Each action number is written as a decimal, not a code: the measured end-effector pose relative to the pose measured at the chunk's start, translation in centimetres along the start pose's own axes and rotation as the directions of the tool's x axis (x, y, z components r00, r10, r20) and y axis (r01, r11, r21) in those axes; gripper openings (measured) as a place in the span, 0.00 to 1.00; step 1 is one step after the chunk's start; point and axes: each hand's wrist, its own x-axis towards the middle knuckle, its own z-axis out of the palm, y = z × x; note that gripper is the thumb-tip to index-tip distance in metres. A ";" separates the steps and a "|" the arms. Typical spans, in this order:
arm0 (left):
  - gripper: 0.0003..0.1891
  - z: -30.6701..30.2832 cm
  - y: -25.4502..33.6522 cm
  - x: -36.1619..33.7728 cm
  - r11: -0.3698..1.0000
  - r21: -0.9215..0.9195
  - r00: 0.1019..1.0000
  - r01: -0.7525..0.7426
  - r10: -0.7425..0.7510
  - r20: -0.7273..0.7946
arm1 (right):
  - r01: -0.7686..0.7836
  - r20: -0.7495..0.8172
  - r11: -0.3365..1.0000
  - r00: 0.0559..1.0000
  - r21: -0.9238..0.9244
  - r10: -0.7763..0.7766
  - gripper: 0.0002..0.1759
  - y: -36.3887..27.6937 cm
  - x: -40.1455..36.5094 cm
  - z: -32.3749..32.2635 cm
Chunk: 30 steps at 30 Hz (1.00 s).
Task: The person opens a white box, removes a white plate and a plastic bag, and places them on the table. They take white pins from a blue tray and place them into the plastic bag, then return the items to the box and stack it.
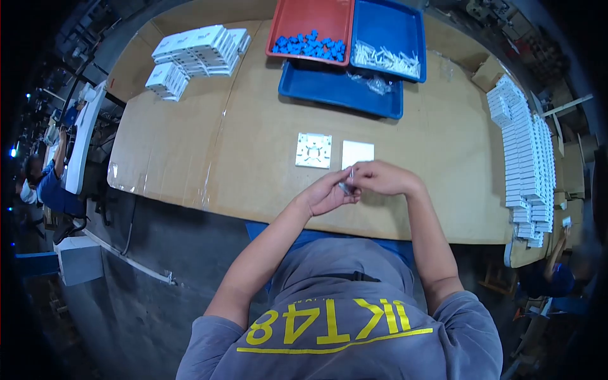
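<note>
My left hand (326, 194) and my right hand (382, 178) meet over the near part of the table. Between their fingers is a small shiny, see-through piece (346, 187), perhaps a little plastic bag; the fingers cover most of it. The left hand has its palm turned up, and the right one pinches from above. Just beyond them lies a plain white square plate (358, 152), its near edge partly behind the right hand. To its left, a white square frame (313, 150) with moulded inner details lies flat on the cardboard.
A red tray (316, 16) of small blue parts and a blue tray (389, 28) of white sticks rest at the back. In front sits another blue tray (335, 95) with clear plastic. White stacks (199, 50) stand left, more stacks (529, 164) right. A person (54, 177) sits far left.
</note>
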 end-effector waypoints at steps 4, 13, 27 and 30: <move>0.20 0.4 0.3 -0.1 0.998 -0.061 0.998 0.007 -0.004 0.055 | 0.054 -0.019 0.998 0.998 0.015 -0.054 0.19 -0.5 0.0 -0.3; 0.27 0.7 0.7 -0.2 0.992 -0.123 0.997 0.038 -0.028 0.076 | 0.152 -0.715 0.986 0.681 -0.074 -0.159 0.11 4.5 6.1 -13.7; 0.26 1.1 0.9 -0.3 0.994 -0.100 0.999 0.035 -0.032 0.036 | -0.482 -0.810 0.652 0.374 -0.586 -0.451 0.12 4.4 15.1 -23.4; 0.26 1.0 0.9 -0.2 0.991 -0.127 0.998 0.049 -0.043 0.044 | -0.457 -0.822 0.684 0.335 -0.569 -0.460 0.11 5.2 15.6 -23.8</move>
